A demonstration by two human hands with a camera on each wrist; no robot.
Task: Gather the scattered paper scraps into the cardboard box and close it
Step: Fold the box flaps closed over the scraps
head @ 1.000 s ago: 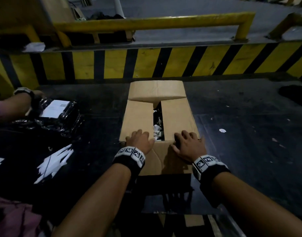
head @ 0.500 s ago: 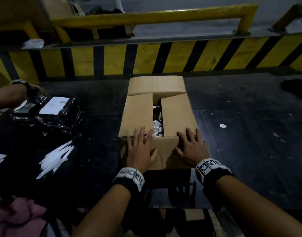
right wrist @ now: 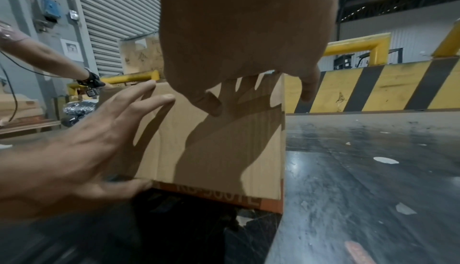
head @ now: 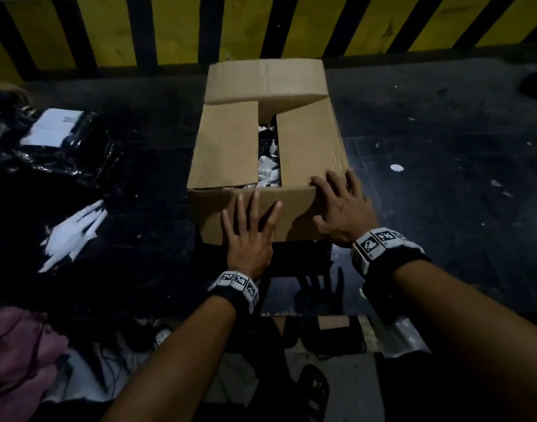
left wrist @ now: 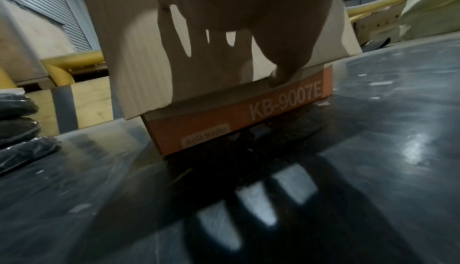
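Note:
The cardboard box (head: 224, 141) stands mid-table with its far and two side flaps folded down. A gap between the side flaps shows white paper scraps (head: 268, 169) inside. The near flap (head: 294, 208) hangs down the front. My left hand (head: 249, 236) lies flat on it with straight, spread fingers. My right hand (head: 343, 208) rests spread over the near right corner, fingers on top, thumb on the front. In the left wrist view my left hand (left wrist: 248, 2) covers the flap (left wrist: 129, 51) above an orange band (left wrist: 248, 114). The right wrist view shows both the right hand (right wrist: 236, 32) and left hand (right wrist: 94, 146) against the box (right wrist: 224, 150).
Torn white paper (head: 72, 233) lies on the dark table left of the box. Black plastic-wrapped packs (head: 57, 138) sit further left, with another person's arm (right wrist: 49, 59) near them. Small scraps (head: 396, 167) dot the table at right. A yellow-black barrier (head: 291, 25) runs behind.
Both hands slid off the box's top edge toward me. The left hand went down onto the hanging near flap, the right hand out to the near right corner. The head view dropped closer.

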